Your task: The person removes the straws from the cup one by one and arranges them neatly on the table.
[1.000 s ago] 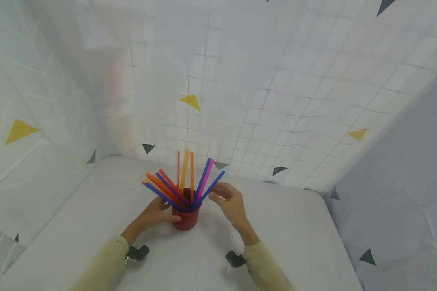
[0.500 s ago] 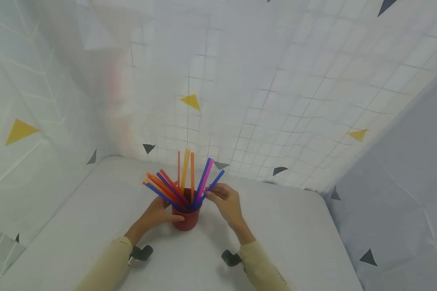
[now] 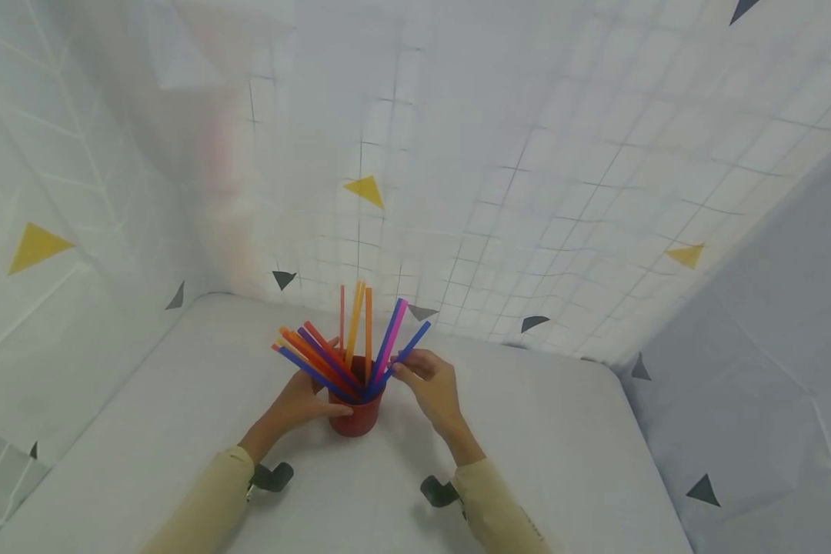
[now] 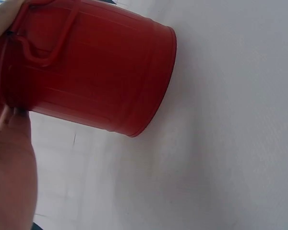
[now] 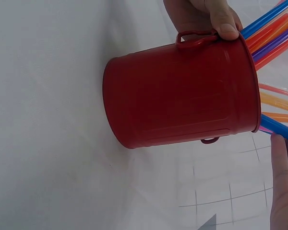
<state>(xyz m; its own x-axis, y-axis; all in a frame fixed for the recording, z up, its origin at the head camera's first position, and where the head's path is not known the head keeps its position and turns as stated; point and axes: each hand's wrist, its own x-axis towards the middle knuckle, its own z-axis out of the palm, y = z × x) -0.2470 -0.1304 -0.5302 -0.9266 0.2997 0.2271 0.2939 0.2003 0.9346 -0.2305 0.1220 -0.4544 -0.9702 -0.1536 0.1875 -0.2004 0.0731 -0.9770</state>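
While your left hand [image 3: 296,402] grips the red bucket [image 3: 355,423] near its rim, thumb by the side handle [image 5: 197,42] and fingers curved round the opposite wall, your right hand [image 3: 435,387] pinches the rightmost blue straw [image 3: 416,338] between thumb and fingertips. That straw leans right, lower end inside the bucket. Bucket upright on the white table [image 3: 561,446], between your hands. Beside the pinched straw, a pink straw [image 3: 392,338] slants right; a yellow straw [image 3: 355,323] stands nearly vertical; a purple straw [image 3: 315,345] leans left among red and orange ones.
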